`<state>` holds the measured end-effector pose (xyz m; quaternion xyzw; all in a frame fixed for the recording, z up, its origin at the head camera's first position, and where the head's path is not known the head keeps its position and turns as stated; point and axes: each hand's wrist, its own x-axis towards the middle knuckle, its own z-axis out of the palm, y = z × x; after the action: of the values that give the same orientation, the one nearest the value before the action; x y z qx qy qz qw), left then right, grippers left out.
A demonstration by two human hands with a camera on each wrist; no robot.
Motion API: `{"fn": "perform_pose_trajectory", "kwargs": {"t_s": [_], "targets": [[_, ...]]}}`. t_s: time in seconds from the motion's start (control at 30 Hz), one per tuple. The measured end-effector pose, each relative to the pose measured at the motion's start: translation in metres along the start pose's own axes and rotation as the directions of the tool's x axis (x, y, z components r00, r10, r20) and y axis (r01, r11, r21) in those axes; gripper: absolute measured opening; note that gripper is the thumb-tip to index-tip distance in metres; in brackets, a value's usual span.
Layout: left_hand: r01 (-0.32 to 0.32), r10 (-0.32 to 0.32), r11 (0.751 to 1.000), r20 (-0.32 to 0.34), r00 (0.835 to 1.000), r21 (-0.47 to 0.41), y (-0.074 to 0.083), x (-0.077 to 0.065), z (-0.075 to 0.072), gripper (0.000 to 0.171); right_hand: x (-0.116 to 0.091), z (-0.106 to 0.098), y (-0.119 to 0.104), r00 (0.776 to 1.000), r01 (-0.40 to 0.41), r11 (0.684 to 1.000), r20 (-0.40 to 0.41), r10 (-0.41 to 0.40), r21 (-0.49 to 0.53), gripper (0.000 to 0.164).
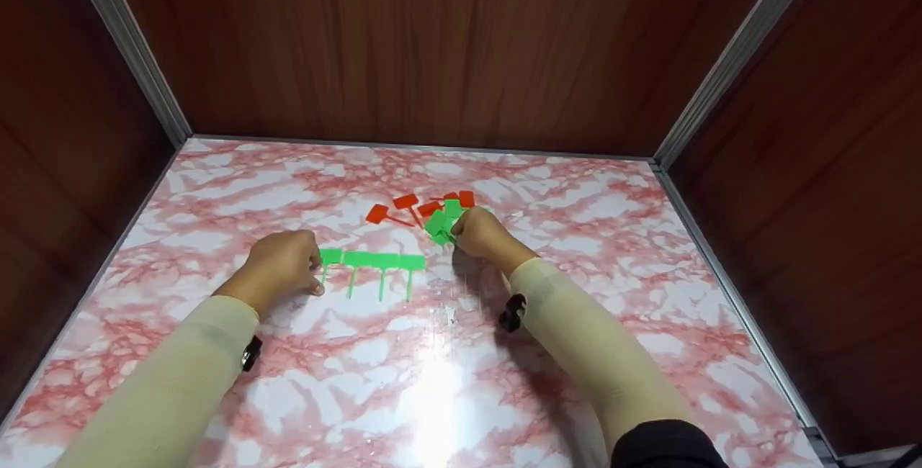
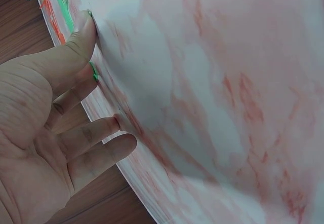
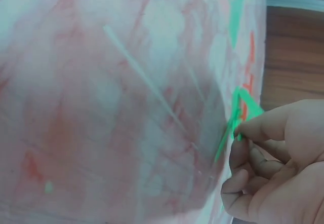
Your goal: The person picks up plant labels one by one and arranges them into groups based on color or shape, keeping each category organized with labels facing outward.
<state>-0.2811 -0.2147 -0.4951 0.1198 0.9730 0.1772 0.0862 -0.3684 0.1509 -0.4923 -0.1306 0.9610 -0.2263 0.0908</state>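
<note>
Several green T-shaped plant labels (image 1: 371,259) lie side by side in a row, heads touching or nearly so and stems towards me. At the row's left end is my left hand (image 1: 282,263), its thumb and index finger apart, their tips at the green edges of the end label (image 2: 93,71). My right hand (image 1: 479,232) pinches a green plant label (image 3: 239,133) between thumb and index finger, over a loose heap of green labels (image 1: 437,227). The hand hides part of that heap.
Several red T-shaped labels (image 1: 377,214) lie scattered behind and to the left of the green heap. The marbled red-and-white table (image 1: 346,389) is bounded by dark wood panels (image 1: 432,50) with metal edging. Light glares off the table's front middle.
</note>
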Motion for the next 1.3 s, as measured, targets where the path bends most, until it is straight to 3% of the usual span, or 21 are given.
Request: {"fn": "perform_pose_trajectory", "kwargs": {"t_s": [0.13, 0.17, 0.27, 0.37, 0.4, 0.47, 0.53, 0.63, 0.73, 0.87, 1.0, 1.13, 1.3], "targets": [[-0.013, 0.013, 1.000, -0.010, 1.000, -0.001, -0.001, 0.000, 0.000, 0.046, -0.004, -0.004, 0.001, 0.998, -0.056, 0.994, -0.012, 0.057, 0.095, 0.029], [-0.015, 0.015, 1.000, -0.010, 1.000, 0.000, -0.001, 0.001, 0.000, 0.046, 0.006, 0.002, 0.015, 0.999, -0.039, 0.990, -0.024, 0.043, 0.138, 0.023], [-0.016, 0.016, 1.000, -0.009, 1.000, 0.000, -0.001, 0.001, 0.000, 0.046, 0.006, 0.000, 0.019, 0.998, -0.052, 0.972, -0.020, 0.058, 0.228, 0.021], [-0.015, 0.015, 1.000, -0.005, 1.000, 0.002, 0.000, 0.000, 0.000, 0.046, 0.003, -0.001, 0.020, 0.997, -0.070, 0.937, 0.000, 0.075, 0.343, 0.025], [-0.016, 0.016, 1.000, -0.006, 1.000, 0.002, 0.000, 0.000, -0.001, 0.046, -0.007, -0.009, 0.007, 0.994, -0.108, 0.925, 0.017, 0.110, 0.364, 0.024], [-0.017, 0.017, 1.000, -0.006, 1.000, 0.002, 0.001, -0.001, -0.001, 0.046, -0.010, -0.010, 0.005, 0.990, -0.138, 0.895, 0.037, 0.136, 0.423, 0.024], [-0.014, 0.014, 1.000, -0.004, 1.000, 0.002, 0.001, -0.001, -0.001, 0.046, -0.012, -0.012, 0.004, 0.983, -0.180, 0.861, 0.064, 0.170, 0.476, 0.026], [-0.011, 0.011, 1.000, -0.002, 1.000, 0.000, 0.001, -0.001, 0.000, 0.045, -0.015, -0.014, 0.004, 0.972, -0.233, 0.796, 0.115, 0.203, 0.559, 0.017], [-0.010, 0.010, 1.000, -0.004, 1.000, -0.007, 0.000, -0.002, 0.000, 0.046, -0.019, -0.016, 0.003, 0.964, -0.264, 0.701, 0.174, 0.198, 0.663, 0.005], [-0.013, 0.013, 1.000, -0.007, 1.000, -0.019, 0.000, -0.002, 0.000, 0.045, -0.024, -0.016, 0.003, 0.956, -0.292, 0.561, 0.252, 0.149, 0.775, 0.005], [-0.019, 0.019, 1.000, -0.010, 1.000, -0.016, -0.002, -0.001, 0.000, 0.042, -0.027, -0.013, 0.005, 0.948, -0.315, 0.458, 0.295, 0.117, 0.831, 0.012], [-0.023, 0.023, 1.000, -0.007, 1.000, -0.010, -0.003, 0.000, 0.000, 0.042, -0.033, -0.010, 0.008, 0.944, -0.327, 0.405, 0.311, 0.106, 0.854, 0.021], [-0.023, 0.023, 1.000, -0.002, 1.000, -0.010, -0.001, -0.001, -0.001, 0.044, -0.041, -0.004, 0.010, 0.940, -0.335, 0.407, 0.330, 0.084, 0.850, 0.024]]}}
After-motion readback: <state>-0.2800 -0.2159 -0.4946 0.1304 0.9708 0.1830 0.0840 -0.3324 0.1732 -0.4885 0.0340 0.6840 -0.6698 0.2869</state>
